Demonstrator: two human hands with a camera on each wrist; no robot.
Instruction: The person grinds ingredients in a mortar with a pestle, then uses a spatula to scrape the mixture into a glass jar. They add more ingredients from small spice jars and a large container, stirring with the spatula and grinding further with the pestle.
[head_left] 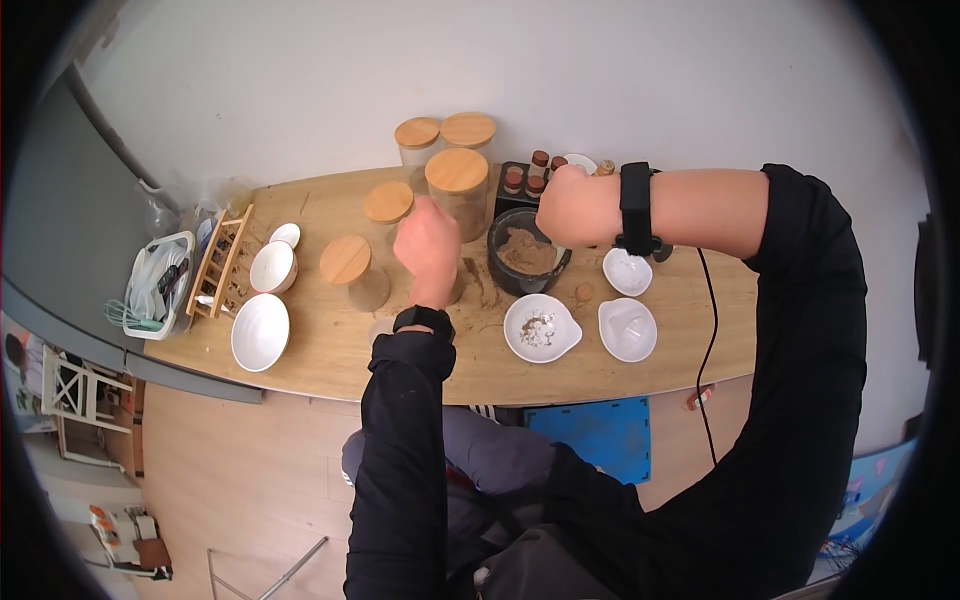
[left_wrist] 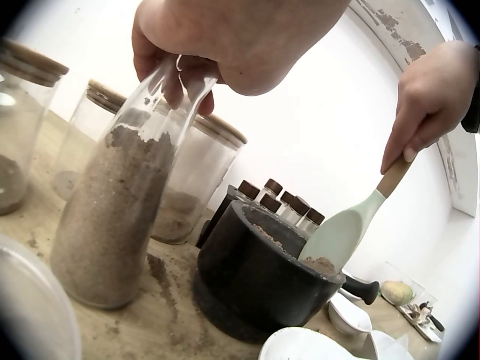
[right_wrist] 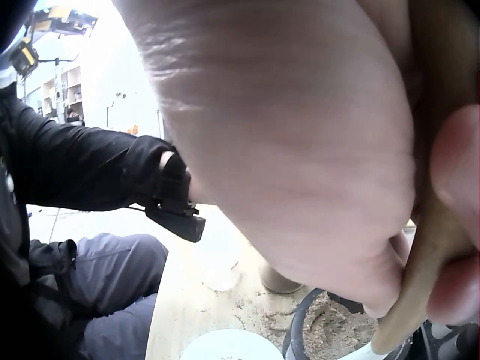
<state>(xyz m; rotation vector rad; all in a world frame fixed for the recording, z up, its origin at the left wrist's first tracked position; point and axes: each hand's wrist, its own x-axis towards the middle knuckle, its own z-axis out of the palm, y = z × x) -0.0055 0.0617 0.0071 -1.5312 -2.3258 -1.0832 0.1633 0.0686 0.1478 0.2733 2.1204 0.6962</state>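
Note:
My left hand (head_left: 428,245) grips the neck of a clear glass bottle (left_wrist: 112,210) from above. Brown powder fills the bottle most of the way up, and its base is at the tabletop. To its right stands a black pot (left_wrist: 244,274) with a short side handle, and brown powder (head_left: 527,252) lies inside. My right hand (head_left: 580,208) holds a spoon (left_wrist: 337,236) by its wooden handle (right_wrist: 420,277). The spoon's pale green head dips into the pot, with some powder at its lower edge.
Several wooden-lidded glass jars (head_left: 457,172) stand around the left hand. Small brown-capped bottles (left_wrist: 272,187) sit behind the pot. White bowls (head_left: 628,330) line the front right, more bowls (head_left: 260,332) the left. Spilled powder marks the wooden table (head_left: 310,205). A black cable (head_left: 714,320) crosses the right side.

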